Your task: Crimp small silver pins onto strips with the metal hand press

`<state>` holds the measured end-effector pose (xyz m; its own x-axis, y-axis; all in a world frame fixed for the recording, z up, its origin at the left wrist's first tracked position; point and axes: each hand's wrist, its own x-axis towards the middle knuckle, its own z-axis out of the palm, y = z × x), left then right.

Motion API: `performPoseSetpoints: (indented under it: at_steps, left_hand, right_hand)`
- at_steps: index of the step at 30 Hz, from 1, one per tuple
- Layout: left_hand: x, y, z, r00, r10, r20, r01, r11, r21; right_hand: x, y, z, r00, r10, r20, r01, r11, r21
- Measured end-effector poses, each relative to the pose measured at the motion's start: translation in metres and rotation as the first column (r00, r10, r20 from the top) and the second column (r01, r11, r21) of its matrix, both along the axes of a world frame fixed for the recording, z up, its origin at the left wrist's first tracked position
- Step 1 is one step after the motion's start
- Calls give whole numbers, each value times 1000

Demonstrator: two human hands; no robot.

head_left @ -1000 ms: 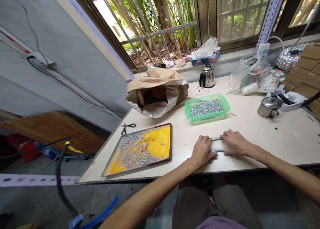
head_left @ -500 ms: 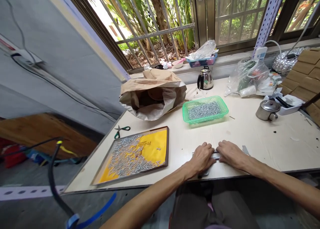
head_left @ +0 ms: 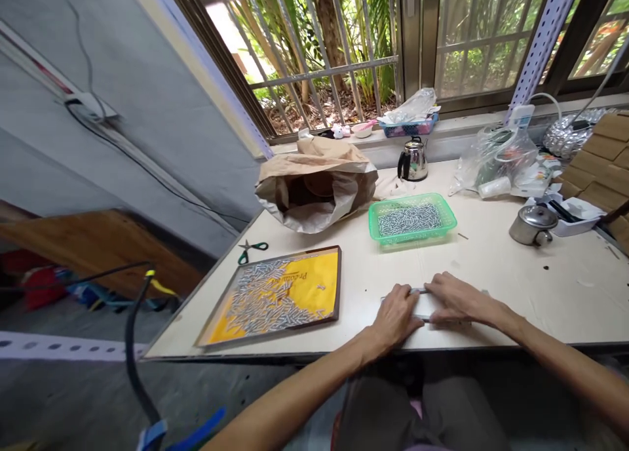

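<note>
At a pale table [head_left: 356, 333] below a barred window [head_left: 324, 72], we hold a grey metal piece [head_left: 418, 291] near the front edge, our left hand [head_left: 394, 313] curled around its left part and our right hand [head_left: 457, 299] gripping its right. The piece lies low between our 2 hands, its details largely hidden. To our left, small metal pins [head_left: 263, 303] cover much of a yellow-lined tray [head_left: 337, 287]; more fill a green basket [head_left: 413, 238] behind our hands, near a paper bag [head_left: 322, 153].
</note>
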<state>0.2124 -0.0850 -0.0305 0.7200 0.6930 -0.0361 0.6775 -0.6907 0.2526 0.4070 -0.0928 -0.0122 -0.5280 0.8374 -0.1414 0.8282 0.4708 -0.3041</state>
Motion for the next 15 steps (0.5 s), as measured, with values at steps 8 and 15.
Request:
performPoseSetpoints:
  at_steps: [8,15]
  left_hand:
    - [7,-44,-30,976,-117,185,104,991,80]
    - [4,-60,-38,920,-100,379,84,995,57]
  right_hand:
    - [-10,35,-1,984,-146,100,130,980,154]
    - [-55,23,6,986,165,2,-163,975,149]
